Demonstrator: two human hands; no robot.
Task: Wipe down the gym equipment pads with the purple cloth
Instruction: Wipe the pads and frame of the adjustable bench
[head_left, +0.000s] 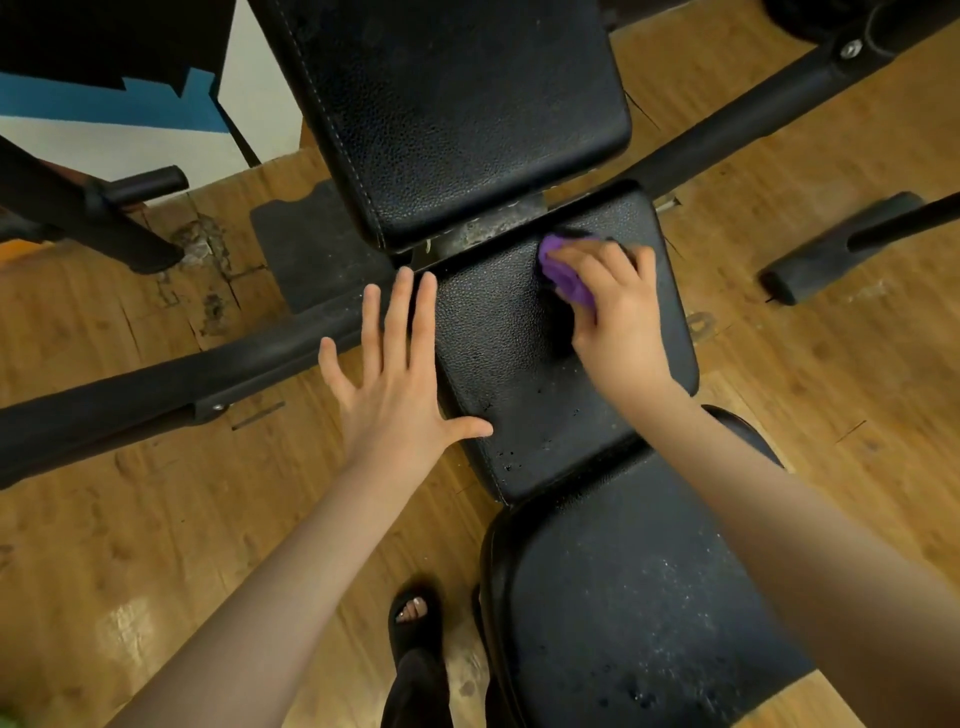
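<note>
Purple cloth (566, 273) sits bunched under our right hand (621, 312) fingers at the middle pad's (498, 353) far corner; our left hand (395, 374) lies spread wide, farther off, on the pad's near-left edge.

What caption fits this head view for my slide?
Right hand presses the purple cloth on the middle bench pad; left hand spread at its edge.

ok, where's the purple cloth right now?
Head view, right of centre: the bunched purple cloth sits under the right hand, pressed on the middle black padded seat.
</note>
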